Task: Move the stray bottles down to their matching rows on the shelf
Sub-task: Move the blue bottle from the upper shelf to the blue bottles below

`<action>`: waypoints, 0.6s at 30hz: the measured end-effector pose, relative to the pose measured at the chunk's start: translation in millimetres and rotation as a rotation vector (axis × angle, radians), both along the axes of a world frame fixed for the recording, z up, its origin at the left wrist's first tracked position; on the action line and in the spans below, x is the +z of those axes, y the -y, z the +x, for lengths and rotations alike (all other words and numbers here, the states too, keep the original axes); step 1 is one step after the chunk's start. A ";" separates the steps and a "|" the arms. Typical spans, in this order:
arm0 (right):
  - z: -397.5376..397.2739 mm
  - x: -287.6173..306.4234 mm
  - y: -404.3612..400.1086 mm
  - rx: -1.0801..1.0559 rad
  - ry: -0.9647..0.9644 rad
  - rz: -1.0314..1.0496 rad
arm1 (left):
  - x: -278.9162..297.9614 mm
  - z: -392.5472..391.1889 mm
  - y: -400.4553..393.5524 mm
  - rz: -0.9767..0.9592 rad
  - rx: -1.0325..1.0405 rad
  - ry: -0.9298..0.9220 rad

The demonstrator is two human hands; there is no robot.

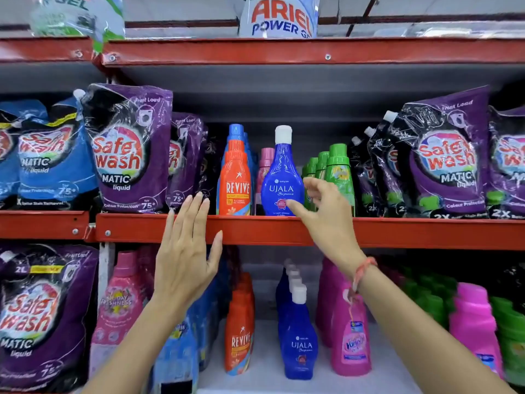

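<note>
On the middle shelf stand an orange Revive bottle (235, 180) and a blue Ujala bottle (282, 177) with a white cap, side by side. A pink bottle (265, 166) stands behind them and green bottles (338, 172) to the right. My right hand (324, 211) is open, its fingers just right of the Ujala bottle, thumb near its base. My left hand (186, 251) is open and flat in front of the red shelf edge (255, 228), left of the Revive bottle. Below are matching rows: Revive (240, 331), Ujala (297, 331) and pink Vanish (350, 336).
Purple Safewash pouches (127, 149) flank the bottles on the left, and black and purple ones (443, 160) on the right. The lower shelf also holds pink freshness bottles (119, 305), blue bottles (176, 356) and green bottles (511, 331). Ariel packs (279, 18) sit on top.
</note>
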State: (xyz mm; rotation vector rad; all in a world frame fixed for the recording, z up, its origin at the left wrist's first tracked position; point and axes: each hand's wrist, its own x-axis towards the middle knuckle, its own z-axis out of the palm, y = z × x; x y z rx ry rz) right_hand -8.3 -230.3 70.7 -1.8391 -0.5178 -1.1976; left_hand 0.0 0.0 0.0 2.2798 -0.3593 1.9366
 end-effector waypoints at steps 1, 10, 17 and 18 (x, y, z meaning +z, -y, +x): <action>7.3 5.4 -0.3 0.015 -0.044 0.012 | 1.6 2.3 -0.1 -0.013 -0.014 0.000; 26.5 32.5 4.6 0.169 -0.307 -0.023 | -9.1 29.0 -8.6 0.011 -0.009 -0.001; 35.6 30.2 5.6 0.248 -0.313 0.083 | -12.1 35.4 -6.5 -0.010 -0.052 0.049; 36.2 29.5 5.7 0.263 -0.310 0.105 | -12.4 36.0 -6.4 -0.011 -0.052 0.047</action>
